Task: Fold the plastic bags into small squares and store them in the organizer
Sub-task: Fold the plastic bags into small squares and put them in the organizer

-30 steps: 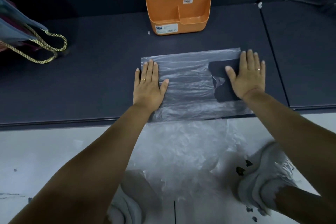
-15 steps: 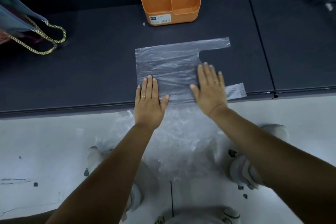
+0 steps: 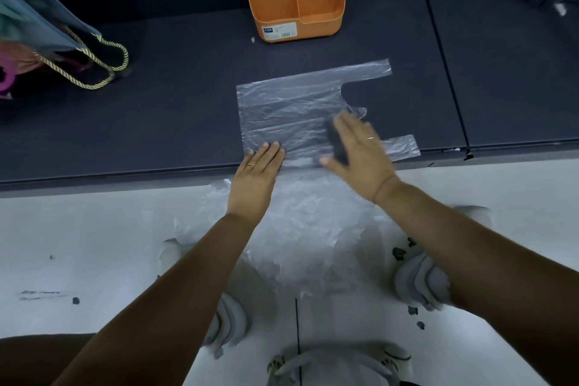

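Centre frame, on the counter (image 3: 156, 122): left hand (image 3: 255, 172) flat, pinning the bag (image 3: 288, 110) corner; right hand (image 3: 360, 153) open, blurred, apart. Smooth air out toward the handles before folding.

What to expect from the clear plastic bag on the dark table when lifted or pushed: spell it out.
Probably floppy: the plastic bag is wrinkled and see-through, so it should sag when lifted. Likely very light, given how thin the film looks. It may slide or bunch when pushed; the left hand lies flat on its near corner.
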Tool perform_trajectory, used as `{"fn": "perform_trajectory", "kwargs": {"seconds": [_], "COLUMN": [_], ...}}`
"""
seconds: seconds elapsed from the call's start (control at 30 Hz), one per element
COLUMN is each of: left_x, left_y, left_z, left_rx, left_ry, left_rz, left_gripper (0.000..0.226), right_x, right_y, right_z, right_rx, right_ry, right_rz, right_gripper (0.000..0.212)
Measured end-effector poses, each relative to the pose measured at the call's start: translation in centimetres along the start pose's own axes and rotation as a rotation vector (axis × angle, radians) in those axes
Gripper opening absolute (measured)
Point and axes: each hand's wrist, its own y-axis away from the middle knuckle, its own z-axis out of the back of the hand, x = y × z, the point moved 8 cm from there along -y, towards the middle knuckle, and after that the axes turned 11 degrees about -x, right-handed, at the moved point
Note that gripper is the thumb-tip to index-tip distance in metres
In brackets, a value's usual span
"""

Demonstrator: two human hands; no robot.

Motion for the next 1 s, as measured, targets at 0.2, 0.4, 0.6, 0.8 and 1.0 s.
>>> {"fn": "perform_trajectory", "kwargs": {"seconds": [0.2, 0.4, 0.6, 0.8, 1.0], "left_x": [-0.4, 3.9, 8.2, 12.2, 14.6], "left_y": [0.1, -0.4, -2.8, -6.5, -9.1], "left_z": [3.0, 5.1, 5.1, 4.1, 1.6], "left_rx": [-0.149, -0.006, 0.101, -0.001, -0.059], "left_ry": [0.101, 0.402, 0.74, 0.853, 0.701], "left_rz": [0.004, 0.395, 0.774, 0.971, 1.015], "left_gripper": [0.053, 0.019, 0.012, 0.016, 0.019], "right_x": [4.7, -0.2, -7.0, -9.7, -12.4], "right_y": [1.1, 0.0, -3.4, -7.3, -10.4], "right_z": [-4.3, 1.1, 4.6, 6.1, 4.0], "right_rx": [0.068, -0.141, 0.227, 0.204, 0.03], "right_ry": [0.001, -0.074, -0.054, -0.545, -0.474], "right_rz": [0.158, 0.054, -0.197, -0.579, -0.725], "right_gripper": [0.07, 0.015, 0.018, 0.005, 0.034]}}
